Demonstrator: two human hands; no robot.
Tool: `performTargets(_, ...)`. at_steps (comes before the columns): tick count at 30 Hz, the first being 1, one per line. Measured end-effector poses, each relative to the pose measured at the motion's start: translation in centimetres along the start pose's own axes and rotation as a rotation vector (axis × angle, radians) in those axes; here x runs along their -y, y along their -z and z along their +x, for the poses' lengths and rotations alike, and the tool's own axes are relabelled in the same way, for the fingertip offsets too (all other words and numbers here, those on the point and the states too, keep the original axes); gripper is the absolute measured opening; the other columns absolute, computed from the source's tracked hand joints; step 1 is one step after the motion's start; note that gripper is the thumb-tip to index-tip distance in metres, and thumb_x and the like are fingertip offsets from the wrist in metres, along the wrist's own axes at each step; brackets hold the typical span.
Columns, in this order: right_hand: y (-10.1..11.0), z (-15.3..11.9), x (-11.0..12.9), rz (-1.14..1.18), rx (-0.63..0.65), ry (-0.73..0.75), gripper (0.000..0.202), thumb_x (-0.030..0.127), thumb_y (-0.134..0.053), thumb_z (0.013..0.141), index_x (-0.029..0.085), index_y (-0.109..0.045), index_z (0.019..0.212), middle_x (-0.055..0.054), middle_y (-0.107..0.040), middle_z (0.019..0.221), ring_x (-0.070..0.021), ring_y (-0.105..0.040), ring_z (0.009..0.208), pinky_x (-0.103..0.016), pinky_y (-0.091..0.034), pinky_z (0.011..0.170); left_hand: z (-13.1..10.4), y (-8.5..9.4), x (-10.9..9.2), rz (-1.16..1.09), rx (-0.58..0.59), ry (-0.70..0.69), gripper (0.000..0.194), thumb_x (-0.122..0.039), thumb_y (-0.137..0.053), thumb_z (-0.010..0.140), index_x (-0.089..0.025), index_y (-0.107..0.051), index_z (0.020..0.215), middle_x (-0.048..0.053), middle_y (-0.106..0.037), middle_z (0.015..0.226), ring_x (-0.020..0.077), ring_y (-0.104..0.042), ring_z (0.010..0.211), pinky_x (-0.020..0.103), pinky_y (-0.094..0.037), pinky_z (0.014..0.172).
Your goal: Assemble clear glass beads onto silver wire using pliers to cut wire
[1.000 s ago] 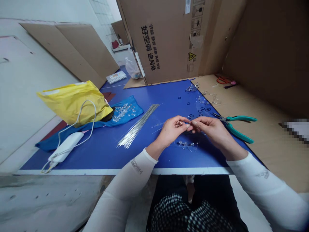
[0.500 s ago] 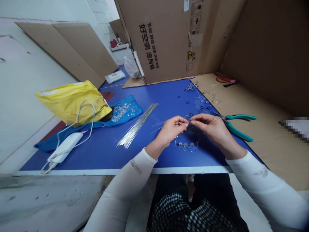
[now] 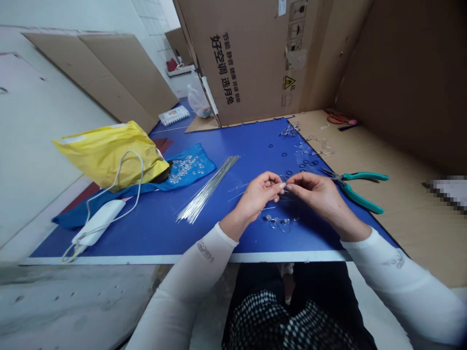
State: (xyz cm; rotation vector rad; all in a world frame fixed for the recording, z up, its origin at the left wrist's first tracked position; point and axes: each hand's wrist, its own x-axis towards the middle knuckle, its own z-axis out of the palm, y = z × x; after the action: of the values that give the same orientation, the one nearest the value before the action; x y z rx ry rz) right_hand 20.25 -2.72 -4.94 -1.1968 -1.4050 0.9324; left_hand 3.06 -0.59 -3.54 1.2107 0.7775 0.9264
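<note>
My left hand (image 3: pixel 263 193) and my right hand (image 3: pixel 314 192) meet fingertip to fingertip above the blue table. Both are closed in a pinch on thin wire, its gripped part mostly hidden by the fingers. Just below the fingers is a looped wire with clear round beads (image 3: pixel 279 222); whether it joins the pinched wire I cannot tell. Loose wires (image 3: pixel 236 187) stick out left of my left hand. Several small black rings (image 3: pixel 305 165) lie beyond my right hand. Beside it, pliers with green handles (image 3: pixel 359 184) rest with their handles spread.
A bundle of straight wires (image 3: pixel 209 189) lies left of my hands. Clear beads (image 3: pixel 185 167) sit on a blue cloth (image 3: pixel 206 158) by a yellow bag (image 3: pixel 116 153). A white power strip (image 3: pixel 98 223) is at front left. Finished-looking wire pieces (image 3: pixel 290 130), scissors (image 3: pixel 337 118) and cardboard (image 3: pixel 255 63) stand behind.
The beaded wire below the fingers has shifted and turned slightly. My fingertips have moved a little in their pinch; the arms stay in nearly the same place.
</note>
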Motion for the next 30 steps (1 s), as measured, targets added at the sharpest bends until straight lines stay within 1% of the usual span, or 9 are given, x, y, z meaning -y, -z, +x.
performTargets(4,-0.2,0.1,0.3,0.105,0.02,-0.035,0.025,0.04,-0.078,0.07,0.019,-0.068,0.08,-0.002,-0.069,0.074,-0.0143,-0.059,0.066,-0.03,-0.046,0.065,0.1,0.1,-0.1,-0.003,-0.024,-0.01,0.03,-0.031,-0.077,0.077,-0.014,-0.063,0.097,-0.002,-0.063,0.068,0.0046,-0.049,0.051,0.021,-0.034,0.052)
performTargets(8,-0.2,0.0,0.8,0.18,0.059,-0.079,0.03,0.043,-0.082,0.066,0.02,-0.066,0.077,-0.001,-0.068,0.073,-0.0139,-0.059,0.065,-0.029,-0.046,0.064,0.1,0.1,-0.2,-0.023,-0.045,-0.007,0.028,-0.032,-0.08,0.074,-0.015,-0.065,0.091,-0.002,-0.063,0.067,0.0045,-0.05,0.051,0.021,-0.032,0.051)
performTargets(11,-0.1,-0.1,1.0,0.22,0.081,-0.109,0.033,0.046,-0.083,0.065,0.02,-0.066,0.077,-0.002,-0.07,0.073,-0.0145,-0.061,0.066,-0.03,-0.049,0.067,0.1,0.1,-0.2,-0.044,-0.046,0.017,0.028,-0.032,-0.082,0.072,-0.014,-0.066,0.087,-0.001,-0.064,0.068,0.0049,-0.052,0.054,0.021,-0.033,0.052)
performTargets(15,0.0,-0.1,1.0,0.21,0.066,-0.102,0.035,0.048,-0.084,0.065,0.02,-0.068,0.079,-0.003,-0.072,0.076,-0.0158,-0.064,0.069,-0.032,-0.051,0.07,0.1,0.1,-0.2,-0.045,-0.045,0.039,0.029,-0.033,-0.083,0.071,-0.014,-0.066,0.086,-0.001,-0.064,0.069,0.0049,-0.052,0.054,0.021,-0.034,0.052)
performTargets(18,0.0,-0.1,1.0,0.193,0.043,-0.091,0.034,0.048,-0.084,0.064,0.02,-0.071,0.08,-0.003,-0.073,0.078,-0.0159,-0.064,0.07,-0.032,-0.051,0.07,0.0,0.1,-0.3,-0.029,-0.053,0.052,0.026,-0.03,-0.08,0.074,-0.014,-0.065,0.088,-0.001,-0.063,0.068,0.0045,-0.051,0.052,0.02,-0.032,0.05)
performTargets(20,0.0,-0.1,1.1,0.206,0.054,-0.1,0.034,0.047,-0.084,0.064,0.02,-0.072,0.08,-0.004,-0.073,0.078,-0.0162,-0.064,0.07,-0.032,-0.051,0.071,0.0,0.2,-0.3,-0.029,-0.053,0.063,0.025,-0.029,-0.079,0.075,-0.014,-0.064,0.089,-0.001,-0.063,0.068,0.0046,-0.051,0.052,0.02,-0.032,0.05)
performTargets(25,0.0,-0.2,1.3,0.231,0.054,-0.121,0.03,0.045,-0.084,0.065,0.02,-0.072,0.076,-0.002,-0.071,0.074,-0.014,-0.061,0.066,-0.03,-0.048,0.069,0.0,0.2,-0.1,-0.03,-0.035,0.071,0.022,-0.028,-0.077,0.078,-0.014,-0.064,0.09,-0.001,-0.064,0.069,0.0043,-0.051,0.051,0.02,-0.032,0.05)
performTargets(30,0.0,-0.1,1.0,0.183,0.074,-0.125,0.033,0.049,-0.082,0.066,0.019,-0.071,0.075,-0.003,-0.072,0.075,-0.0149,-0.061,0.066,-0.031,-0.048,0.068,0.1,0.1,-0.1,-0.039,-0.012,0.057,0.03,-0.032,-0.08,0.075,-0.013,-0.063,0.091,-0.002,-0.064,0.067,0.0041,-0.051,0.05,0.021,-0.033,0.051)
